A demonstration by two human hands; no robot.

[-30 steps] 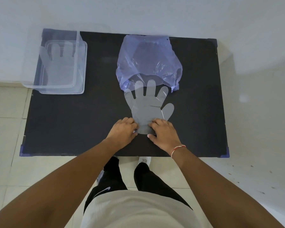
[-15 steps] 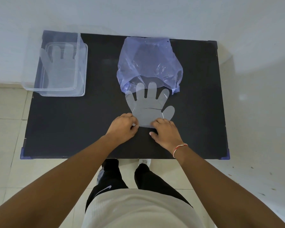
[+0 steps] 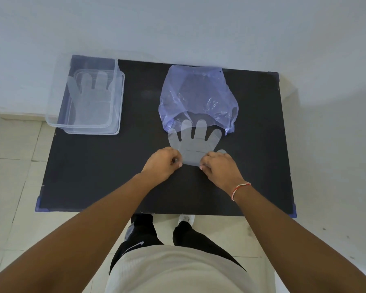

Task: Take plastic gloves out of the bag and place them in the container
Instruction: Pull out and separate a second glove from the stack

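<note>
A clear plastic glove (image 3: 193,143) lies spread on the black table, fingers pointing at the mouth of the crumpled purple bag (image 3: 198,98) behind it. My left hand (image 3: 164,162) pinches the glove's cuff at its left corner. My right hand (image 3: 219,166) pinches the cuff's right corner, partly covering the glove's thumb. A clear rectangular container (image 3: 116,98) sits at the table's far left corner with another clear glove (image 3: 89,96) flat inside it.
The black table (image 3: 97,166) stands against a white wall, with blue corner guards at its near corners. Pale floor tiles lie left and in front. My legs and shoes show below the table's near edge.
Both hands have closed into a pinch on the glove's cuff and drawn the cuff slightly up off the table, toward the bag. Bag and container have not moved.
</note>
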